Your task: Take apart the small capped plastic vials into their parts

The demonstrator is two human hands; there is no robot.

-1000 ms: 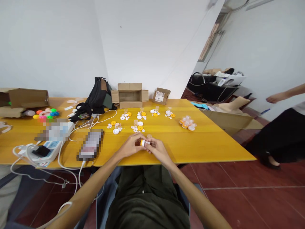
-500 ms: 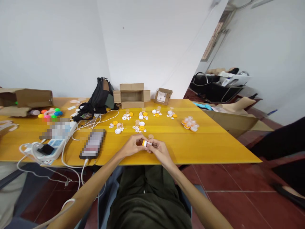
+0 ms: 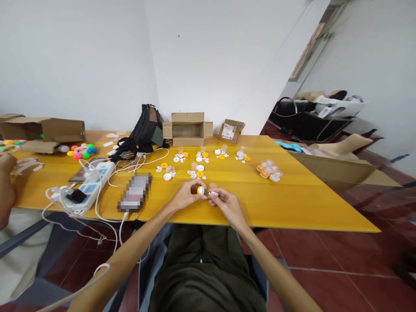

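My left hand (image 3: 185, 197) is closed around a small white and orange round cap (image 3: 200, 190), held on its side just above the table's near edge. In the fingertips of my right hand (image 3: 229, 207) is a small white disc with dark spots or holes (image 3: 213, 193), a short gap from the cap. A small clear cup (image 3: 212, 186) stands just beyond the right fingers, partly hidden. Farther back lie loose sets of parts: white caps (image 3: 167, 177), orange rings (image 3: 200, 174), spotted discs (image 3: 193, 174) and clear cups.
To the right sits a cluster of orange-and-clear containers (image 3: 269, 170). A phone (image 3: 135, 192), power strip (image 3: 94, 186) and cables lie left. Behind are a backpack (image 3: 146, 128) and cardboard boxes (image 3: 187, 141). Another person's hand (image 3: 5, 186) shows at the left edge.
My hands have drawn apart, and the spotted disc has come away from the cap. The view has turned slightly left. Another person's hand has appeared at the left edge.
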